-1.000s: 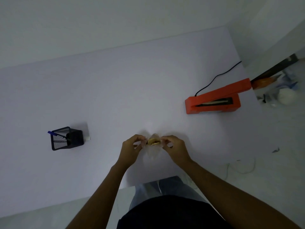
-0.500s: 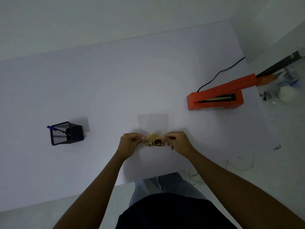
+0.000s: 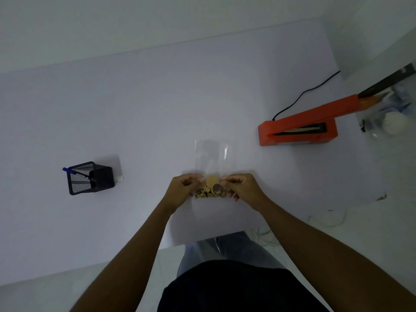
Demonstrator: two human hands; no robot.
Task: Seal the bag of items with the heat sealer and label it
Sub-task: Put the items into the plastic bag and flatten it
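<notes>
A clear plastic bag (image 3: 211,157) lies flat on the white table (image 3: 157,104), its empty upper part stretching away from me. Small tan wooden items (image 3: 210,190) are bunched at its near end. My left hand (image 3: 182,189) pinches the bag's left side and my right hand (image 3: 242,188) pinches its right side, both beside the items. The orange heat sealer (image 3: 299,128) stands to the right of the bag, its arm raised and a black cord running back from it.
A black mesh pen holder (image 3: 90,177) with a blue pen sits at the left, with a small white object (image 3: 121,178) beside it. The table's near edge is just behind my hands. Cluttered objects (image 3: 382,113) lie beyond the right table edge.
The bag has been spread out flat, away from me, from a bunched shape between my hands. My hands stayed on its two sides and shifted slightly forward.
</notes>
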